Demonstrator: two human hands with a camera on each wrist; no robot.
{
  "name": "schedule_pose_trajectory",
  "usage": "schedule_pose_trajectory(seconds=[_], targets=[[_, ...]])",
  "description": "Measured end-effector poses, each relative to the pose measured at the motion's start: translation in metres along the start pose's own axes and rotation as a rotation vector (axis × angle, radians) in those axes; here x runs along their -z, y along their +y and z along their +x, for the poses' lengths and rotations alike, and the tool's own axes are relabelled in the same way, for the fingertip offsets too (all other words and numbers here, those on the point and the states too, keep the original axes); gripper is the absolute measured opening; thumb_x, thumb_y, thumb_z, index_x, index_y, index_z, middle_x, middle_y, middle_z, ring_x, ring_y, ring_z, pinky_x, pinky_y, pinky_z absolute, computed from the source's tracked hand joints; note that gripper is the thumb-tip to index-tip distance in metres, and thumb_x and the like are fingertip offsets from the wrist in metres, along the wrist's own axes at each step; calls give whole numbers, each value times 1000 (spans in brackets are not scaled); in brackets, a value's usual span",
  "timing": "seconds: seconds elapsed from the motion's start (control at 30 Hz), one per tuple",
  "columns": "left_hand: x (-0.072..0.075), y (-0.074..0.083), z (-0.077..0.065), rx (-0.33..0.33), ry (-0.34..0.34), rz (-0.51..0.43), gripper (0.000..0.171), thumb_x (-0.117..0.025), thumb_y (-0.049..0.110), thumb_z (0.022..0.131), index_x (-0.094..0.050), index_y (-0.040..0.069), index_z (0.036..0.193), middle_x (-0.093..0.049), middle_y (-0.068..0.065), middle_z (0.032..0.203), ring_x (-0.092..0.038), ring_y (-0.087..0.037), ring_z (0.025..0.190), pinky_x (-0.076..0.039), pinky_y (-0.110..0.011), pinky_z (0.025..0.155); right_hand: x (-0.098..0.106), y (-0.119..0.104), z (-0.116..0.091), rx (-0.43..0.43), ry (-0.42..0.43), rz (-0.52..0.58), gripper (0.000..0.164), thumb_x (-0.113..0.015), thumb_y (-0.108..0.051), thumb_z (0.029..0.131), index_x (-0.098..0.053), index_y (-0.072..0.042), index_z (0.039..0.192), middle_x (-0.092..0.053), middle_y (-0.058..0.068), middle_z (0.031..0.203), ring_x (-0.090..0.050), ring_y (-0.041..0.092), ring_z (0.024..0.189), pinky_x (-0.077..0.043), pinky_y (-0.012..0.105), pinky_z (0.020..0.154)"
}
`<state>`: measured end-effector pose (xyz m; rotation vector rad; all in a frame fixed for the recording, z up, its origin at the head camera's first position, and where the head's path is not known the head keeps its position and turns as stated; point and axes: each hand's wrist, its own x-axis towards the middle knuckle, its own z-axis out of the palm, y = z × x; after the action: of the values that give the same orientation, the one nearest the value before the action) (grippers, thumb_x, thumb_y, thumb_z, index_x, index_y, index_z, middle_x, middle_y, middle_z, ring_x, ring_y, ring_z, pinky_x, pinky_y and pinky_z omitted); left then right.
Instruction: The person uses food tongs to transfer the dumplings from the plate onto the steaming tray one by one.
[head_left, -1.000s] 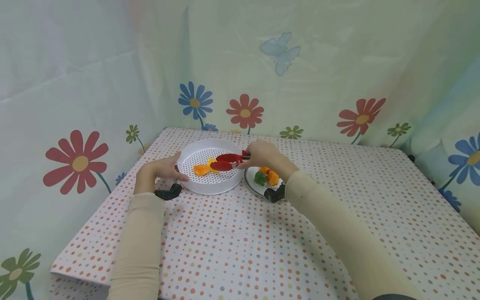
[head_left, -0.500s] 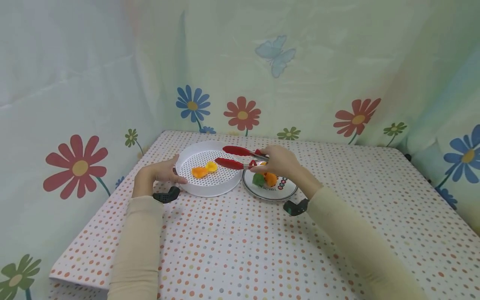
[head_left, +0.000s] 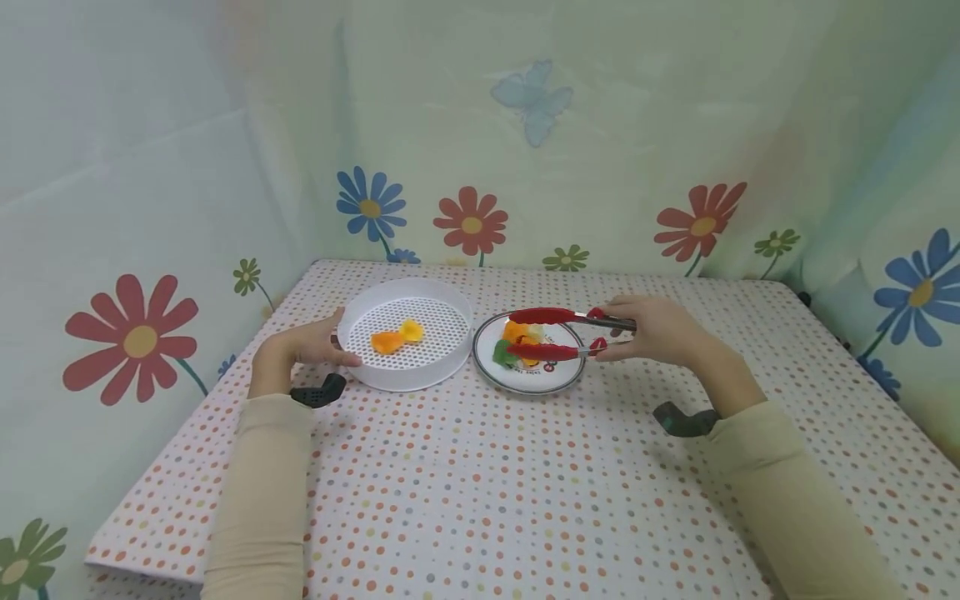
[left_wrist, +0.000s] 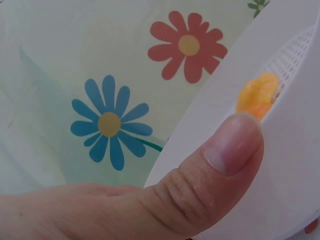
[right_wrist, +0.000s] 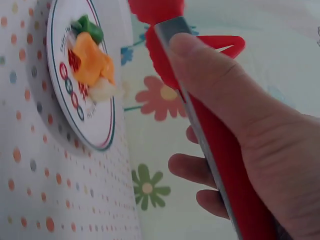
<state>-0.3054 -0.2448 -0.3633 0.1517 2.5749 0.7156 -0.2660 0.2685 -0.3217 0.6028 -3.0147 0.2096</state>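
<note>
My left hand (head_left: 311,342) grips the side of a round white steamer basket (head_left: 405,382) with a perforated bottom. The thumb lies along its outer wall in the left wrist view. Inside sit an orange piece (head_left: 387,342) and a yellow piece (head_left: 411,331), touching each other. With my right hand (head_left: 652,327) I hold red-tipped metal tongs (head_left: 557,353). Their arms are spread and hang over a white plate (head_left: 517,387) with a dark rim. On this plate lie a green piece (right_wrist: 90,29), orange pieces (right_wrist: 91,60) and a whitish piece (right_wrist: 102,91).
A dotted cloth covers the table (head_left: 480,492), which reaches to a flowered curtain (head_left: 600,150) at the back and left. Basket and plate stand side by side near the far edge. Dark wrist-camera mounts (head_left: 684,419) stick out below both wrists.
My right hand has carried the tongs from above the basket rightward to above the plate, spreading their arms. The orange and yellow pieces stay in the basket. My left hand keeps its hold.
</note>
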Motion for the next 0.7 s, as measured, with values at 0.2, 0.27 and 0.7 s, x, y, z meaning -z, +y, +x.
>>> schedule_pose_trajectory(seconds=[0.2, 0.27, 0.7], targets=[[0, 1, -1, -6, -1, -18, 131, -74, 57, 71, 19, 9, 149, 0, -24, 158, -2, -44, 145, -7, -66, 111, 0, 20, -3, -25, -52, -60, 88, -77, -62, 65, -56, -9, 132, -55, 22, 134, -51, 42, 121, -45, 61, 93], [0, 1, -1, -8, 4, -16, 130, -74, 57, 72, 19, 9, 149, 0, -24, 158, -2, -44, 145, -8, -66, 111, 0, 23, -2, -35, -64, -76, 85, -78, -59, 65, -57, -10, 132, -55, 21, 133, -50, 42, 121, -44, 63, 93], [2, -2, 2, -30, -5, -22, 132, -75, 57, 71, 20, 8, 149, -1, -24, 158, -4, -44, 145, -9, -67, 111, -3, 4, 0, -20, -75, -158, 82, -78, -58, 66, -59, -10, 130, -57, 21, 131, -53, 41, 119, -46, 60, 92]])
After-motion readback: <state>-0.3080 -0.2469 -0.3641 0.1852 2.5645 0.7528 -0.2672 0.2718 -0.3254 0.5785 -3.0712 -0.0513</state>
